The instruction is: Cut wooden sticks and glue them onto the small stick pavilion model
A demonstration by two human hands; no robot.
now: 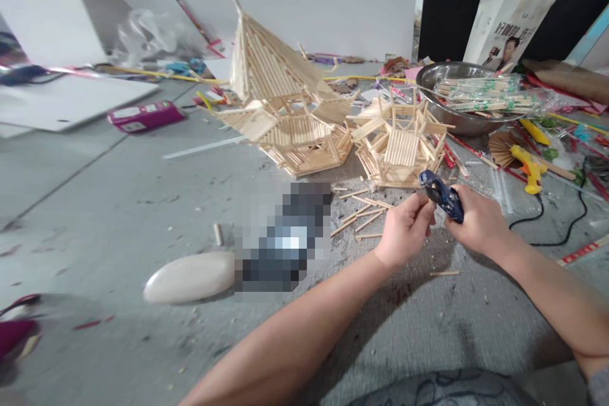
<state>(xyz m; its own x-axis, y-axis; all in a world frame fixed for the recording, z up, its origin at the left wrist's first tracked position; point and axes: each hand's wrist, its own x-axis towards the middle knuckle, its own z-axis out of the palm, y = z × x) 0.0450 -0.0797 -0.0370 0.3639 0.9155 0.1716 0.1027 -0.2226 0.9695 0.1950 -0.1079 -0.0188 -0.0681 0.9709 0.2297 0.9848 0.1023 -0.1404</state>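
Note:
My right hand (478,219) is wrapped around a blue hand cutter (447,198) with a dark head. Close against that head, my left hand (408,228) is closed in a pinch on a small wooden stick, mostly hidden by the fingers. Short cut sticks (364,210) lie scattered on the floor just beyond my left hand. Behind them stands a small six-sided stick model (402,146) with an open top. To its left is a larger stick model (295,130) bearing a tall pointed roof (266,60).
A metal basin (428,85) holds bundled sticks in plastic. At right lies a yellow glue gun (530,168) with a black cord. A pale oval object (190,276) touches a blurred-out dark item (285,247). A purple packet (145,116) and a white bag (504,19) stand farther back.

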